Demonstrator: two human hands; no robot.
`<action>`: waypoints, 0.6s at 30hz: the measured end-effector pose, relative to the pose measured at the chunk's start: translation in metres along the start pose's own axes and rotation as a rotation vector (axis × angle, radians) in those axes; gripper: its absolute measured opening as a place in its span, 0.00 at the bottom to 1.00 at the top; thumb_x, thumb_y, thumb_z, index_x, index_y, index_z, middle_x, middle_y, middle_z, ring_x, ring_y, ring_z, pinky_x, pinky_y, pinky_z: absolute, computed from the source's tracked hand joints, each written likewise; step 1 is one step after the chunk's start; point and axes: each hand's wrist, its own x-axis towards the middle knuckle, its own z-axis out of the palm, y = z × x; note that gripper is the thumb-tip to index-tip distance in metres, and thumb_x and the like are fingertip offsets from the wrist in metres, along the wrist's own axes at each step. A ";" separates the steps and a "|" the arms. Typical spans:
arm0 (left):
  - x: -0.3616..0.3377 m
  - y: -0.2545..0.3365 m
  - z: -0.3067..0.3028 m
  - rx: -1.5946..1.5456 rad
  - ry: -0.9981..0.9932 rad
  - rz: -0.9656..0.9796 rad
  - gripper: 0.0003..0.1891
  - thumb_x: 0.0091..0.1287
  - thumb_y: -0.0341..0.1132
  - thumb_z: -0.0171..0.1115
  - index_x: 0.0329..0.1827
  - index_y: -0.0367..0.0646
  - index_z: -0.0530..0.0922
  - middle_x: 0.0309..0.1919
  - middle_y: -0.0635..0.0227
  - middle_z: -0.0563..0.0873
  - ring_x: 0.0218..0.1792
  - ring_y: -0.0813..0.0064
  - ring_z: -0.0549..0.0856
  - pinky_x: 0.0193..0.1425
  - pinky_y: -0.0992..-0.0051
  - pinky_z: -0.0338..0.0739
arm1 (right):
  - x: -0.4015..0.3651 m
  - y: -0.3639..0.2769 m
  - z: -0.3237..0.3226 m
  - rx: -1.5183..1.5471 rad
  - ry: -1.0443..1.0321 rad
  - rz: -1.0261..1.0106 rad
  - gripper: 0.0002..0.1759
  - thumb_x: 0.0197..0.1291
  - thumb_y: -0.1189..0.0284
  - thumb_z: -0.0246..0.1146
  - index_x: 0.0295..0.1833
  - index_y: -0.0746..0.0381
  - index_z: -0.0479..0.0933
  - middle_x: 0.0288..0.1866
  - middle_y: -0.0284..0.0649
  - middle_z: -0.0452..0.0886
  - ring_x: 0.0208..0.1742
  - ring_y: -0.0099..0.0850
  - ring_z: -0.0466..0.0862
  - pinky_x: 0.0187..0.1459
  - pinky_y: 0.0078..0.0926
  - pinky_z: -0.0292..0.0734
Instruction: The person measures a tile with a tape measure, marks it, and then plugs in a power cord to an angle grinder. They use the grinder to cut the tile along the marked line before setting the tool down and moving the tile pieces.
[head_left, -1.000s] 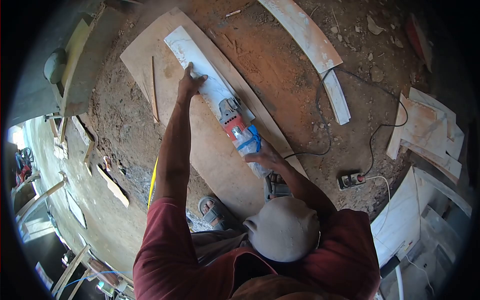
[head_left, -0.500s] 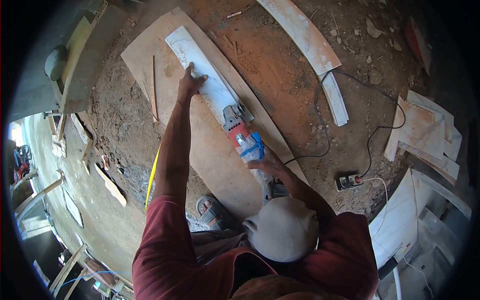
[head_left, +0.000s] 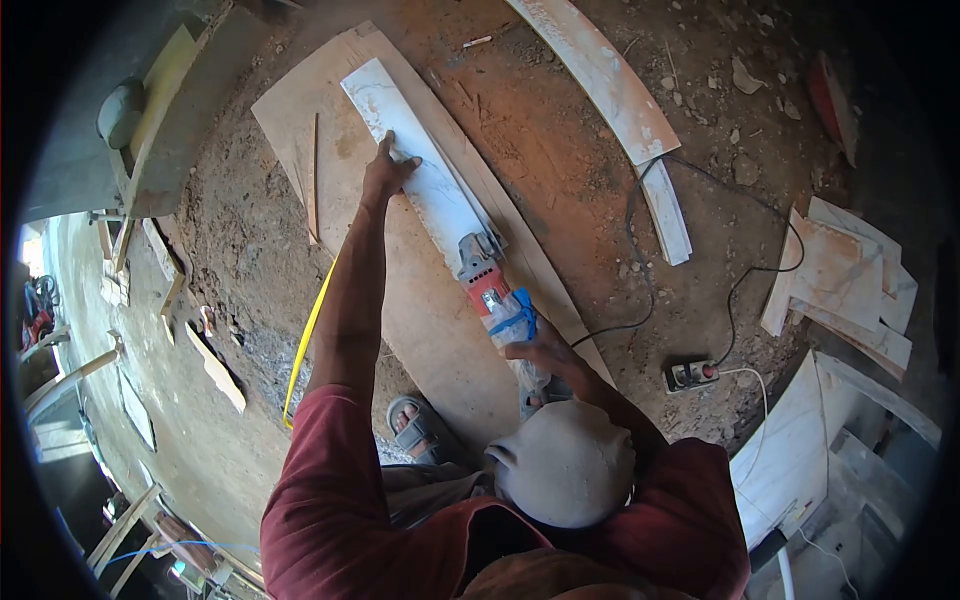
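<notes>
A long white marbled tile strip point(head_left: 408, 150) lies on a brown board point(head_left: 425, 310). My left hand point(head_left: 388, 172) grips its left edge near the middle, thumb on the top face and forefinger stretched along it. My right hand point(head_left: 545, 345) is wrapped round the body of a red angle grinder point(head_left: 487, 285), which is bound in clear plastic and blue tape. The grinder's metal head is at the strip's near end; the disc is mostly hidden. Under the strip's right side, another light edge shows.
A black cord point(head_left: 650, 290) runs right to a socket block point(head_left: 693, 375). Long tile strips point(head_left: 600, 75) lie at the upper right, broken tiles point(head_left: 850, 265) at far right. A thin wooden stick point(head_left: 314, 180) and yellow strap point(head_left: 309, 345) are on the left. A sandalled foot point(head_left: 415, 425) stands near the board.
The grinder has shifted slightly toward my body along the strip's near end. My left hand keeps its place on the strip. The whole view has moved a little.
</notes>
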 end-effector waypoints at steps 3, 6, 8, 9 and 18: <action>-0.003 0.003 0.000 0.030 0.012 -0.007 0.45 0.55 0.44 0.69 0.73 0.49 0.53 0.28 0.59 0.86 0.24 0.67 0.85 0.27 0.72 0.81 | -0.010 -0.005 0.001 0.049 -0.003 0.008 0.40 0.37 0.68 0.70 0.60 0.63 0.64 0.49 0.41 0.75 0.51 0.34 0.76 0.55 0.31 0.69; -0.001 0.006 -0.001 0.023 -0.020 -0.064 0.45 0.55 0.46 0.69 0.73 0.48 0.52 0.34 0.54 0.86 0.32 0.62 0.87 0.34 0.67 0.82 | -0.020 -0.013 0.001 0.084 0.000 0.014 0.39 0.38 0.69 0.70 0.60 0.62 0.64 0.48 0.39 0.75 0.50 0.32 0.76 0.54 0.30 0.70; 0.012 -0.008 0.010 0.069 0.025 -0.048 0.46 0.54 0.49 0.68 0.73 0.48 0.52 0.38 0.50 0.85 0.38 0.58 0.86 0.41 0.64 0.80 | -0.028 -0.014 0.000 0.099 0.006 0.013 0.37 0.40 0.71 0.69 0.60 0.62 0.65 0.49 0.38 0.75 0.50 0.31 0.76 0.54 0.29 0.70; 0.011 -0.004 0.009 0.128 0.047 -0.037 0.47 0.54 0.51 0.68 0.73 0.47 0.51 0.43 0.46 0.84 0.44 0.54 0.85 0.48 0.61 0.79 | -0.032 -0.014 0.000 0.080 -0.007 0.004 0.37 0.40 0.71 0.69 0.60 0.62 0.65 0.49 0.38 0.75 0.50 0.31 0.76 0.54 0.29 0.70; -0.031 0.044 0.042 0.194 0.248 -0.218 0.49 0.52 0.60 0.65 0.74 0.56 0.48 0.64 0.41 0.57 0.64 0.39 0.61 0.60 0.46 0.67 | -0.041 -0.012 -0.032 0.169 0.180 -0.102 0.29 0.45 0.74 0.66 0.56 0.64 0.68 0.43 0.38 0.78 0.43 0.31 0.79 0.47 0.30 0.74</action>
